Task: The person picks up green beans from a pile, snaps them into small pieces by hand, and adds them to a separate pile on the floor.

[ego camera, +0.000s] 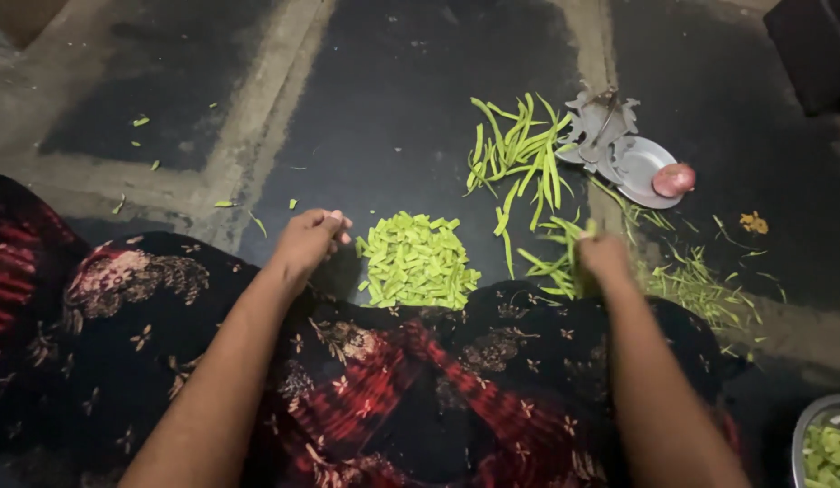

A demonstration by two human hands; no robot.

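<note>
Beans (564,262) bunched in right hand (605,260) fingers; left hand (307,239) apart.

I take this for a home, with kitchen work done on the floor (393,81): dark stone slabs with pale joints fill the upper frame. At centre lies a heap of chopped green beans (415,260), whole bean pods (519,149) at upper right beside a floor-standing metal cutter (619,149), and a steel bowl (804,425) sits at lower right.
</note>
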